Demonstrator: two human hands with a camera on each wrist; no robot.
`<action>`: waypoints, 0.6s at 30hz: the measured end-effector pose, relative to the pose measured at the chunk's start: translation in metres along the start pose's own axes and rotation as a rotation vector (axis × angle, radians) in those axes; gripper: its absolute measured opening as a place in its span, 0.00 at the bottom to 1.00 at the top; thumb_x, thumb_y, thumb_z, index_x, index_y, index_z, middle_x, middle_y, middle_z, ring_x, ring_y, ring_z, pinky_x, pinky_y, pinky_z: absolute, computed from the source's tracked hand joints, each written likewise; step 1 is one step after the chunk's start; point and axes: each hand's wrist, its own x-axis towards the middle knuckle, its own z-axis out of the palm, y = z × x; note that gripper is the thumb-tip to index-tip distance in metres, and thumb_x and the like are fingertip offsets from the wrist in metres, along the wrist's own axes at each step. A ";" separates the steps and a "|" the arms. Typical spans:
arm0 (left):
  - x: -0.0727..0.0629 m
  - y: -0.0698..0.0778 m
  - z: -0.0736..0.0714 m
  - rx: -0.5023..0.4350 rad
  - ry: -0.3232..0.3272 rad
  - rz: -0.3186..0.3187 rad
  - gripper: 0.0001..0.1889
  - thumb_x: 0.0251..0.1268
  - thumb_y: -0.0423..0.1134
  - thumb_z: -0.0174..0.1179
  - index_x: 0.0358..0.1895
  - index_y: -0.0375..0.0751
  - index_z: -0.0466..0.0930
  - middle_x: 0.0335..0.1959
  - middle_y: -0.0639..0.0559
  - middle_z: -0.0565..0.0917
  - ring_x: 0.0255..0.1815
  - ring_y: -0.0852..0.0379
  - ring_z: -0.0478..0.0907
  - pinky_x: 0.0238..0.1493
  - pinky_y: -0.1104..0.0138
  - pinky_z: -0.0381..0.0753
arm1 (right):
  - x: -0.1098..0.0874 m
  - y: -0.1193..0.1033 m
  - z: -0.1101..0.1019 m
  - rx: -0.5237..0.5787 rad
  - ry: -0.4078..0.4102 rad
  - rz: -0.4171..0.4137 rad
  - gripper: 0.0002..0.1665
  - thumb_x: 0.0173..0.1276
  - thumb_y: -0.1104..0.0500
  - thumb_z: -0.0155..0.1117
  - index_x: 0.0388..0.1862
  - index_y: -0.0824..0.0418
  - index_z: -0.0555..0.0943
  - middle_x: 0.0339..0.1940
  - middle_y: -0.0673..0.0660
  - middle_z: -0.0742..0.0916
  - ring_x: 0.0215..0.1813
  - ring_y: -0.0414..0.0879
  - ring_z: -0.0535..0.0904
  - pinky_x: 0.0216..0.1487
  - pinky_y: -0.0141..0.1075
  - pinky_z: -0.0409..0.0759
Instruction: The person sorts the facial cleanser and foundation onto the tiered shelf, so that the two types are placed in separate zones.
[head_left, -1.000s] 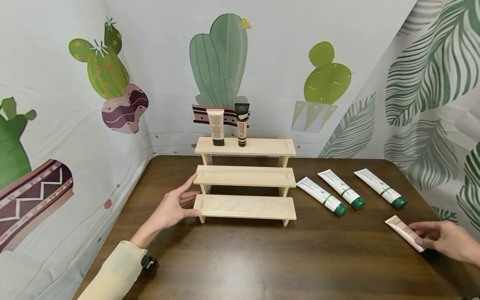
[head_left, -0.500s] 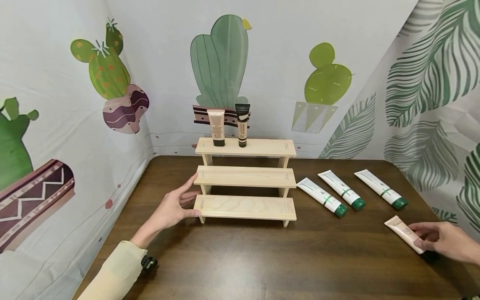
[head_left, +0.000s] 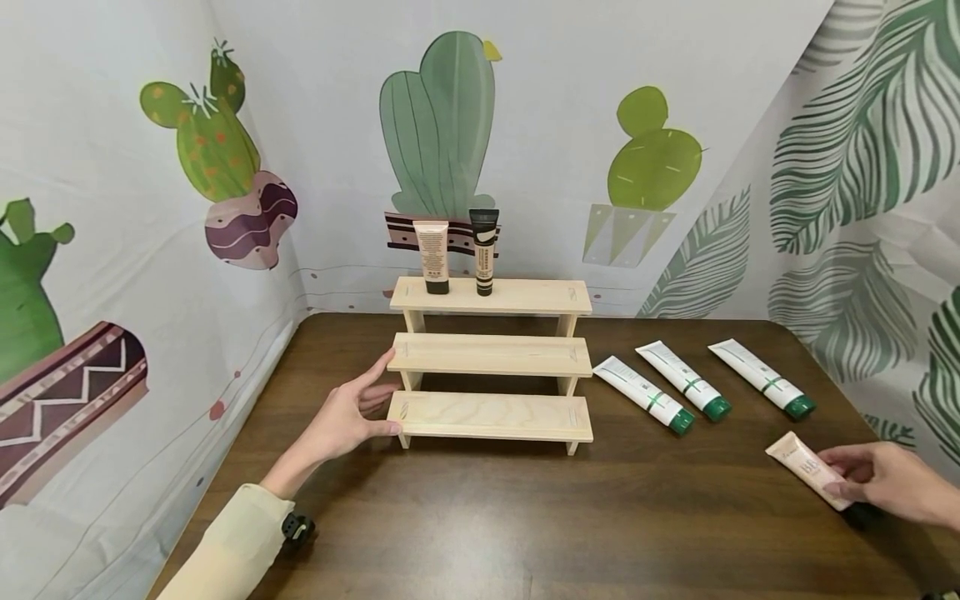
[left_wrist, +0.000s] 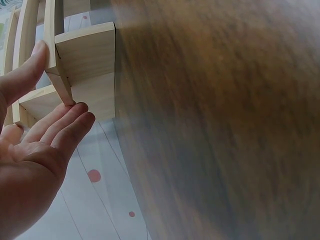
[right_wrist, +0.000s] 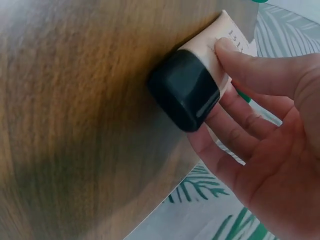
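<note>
A three-step wooden display stand [head_left: 487,354] stands mid-table. My left hand [head_left: 347,417] is at its left end, index fingertip at the middle step and thumb at the lowest; in the left wrist view the extended fingers [left_wrist: 65,125] touch the wood. At the right, my right hand [head_left: 892,483] pinches a beige BB cream tube [head_left: 806,468] between thumb and fingers. Its black cap [right_wrist: 185,90] faces the right wrist camera, and the tube is low over the wood, its contact with the table unclear. On the top step stand a beige tube [head_left: 434,257] and a black tube [head_left: 485,252], both cap down.
Three white tubes with green caps lie right of the stand: a near one [head_left: 645,394], a middle one [head_left: 682,379] and a far right one [head_left: 761,377]. Cactus-printed cloth [head_left: 547,150] hangs behind the brown wooden table [head_left: 480,517].
In my right hand the beige tube has rolled about its length, so its BB lettering shows differently, and it has shifted slightly left. My left hand stays on the stand.
</note>
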 end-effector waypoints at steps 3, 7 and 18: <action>0.000 0.001 0.000 0.001 -0.001 0.000 0.62 0.52 0.26 0.81 0.86 0.63 0.53 0.65 0.29 0.80 0.65 0.37 0.80 0.66 0.52 0.79 | 0.003 -0.006 -0.001 -0.032 -0.028 0.036 0.20 0.57 0.70 0.80 0.44 0.81 0.83 0.30 0.41 0.86 0.30 0.27 0.77 0.27 0.29 0.78; 0.000 0.002 -0.001 0.000 -0.004 0.005 0.62 0.52 0.26 0.81 0.86 0.63 0.53 0.65 0.29 0.79 0.65 0.37 0.80 0.66 0.52 0.79 | 0.007 -0.013 -0.002 -0.017 -0.039 0.032 0.19 0.59 0.70 0.79 0.45 0.79 0.83 0.32 0.47 0.88 0.31 0.27 0.78 0.27 0.30 0.79; -0.001 0.000 0.000 0.006 0.003 0.009 0.62 0.51 0.27 0.82 0.86 0.62 0.54 0.64 0.32 0.81 0.65 0.38 0.80 0.65 0.52 0.80 | 0.021 -0.054 -0.007 0.011 -0.076 0.098 0.26 0.68 0.64 0.76 0.57 0.82 0.80 0.38 0.54 0.89 0.34 0.33 0.83 0.31 0.33 0.84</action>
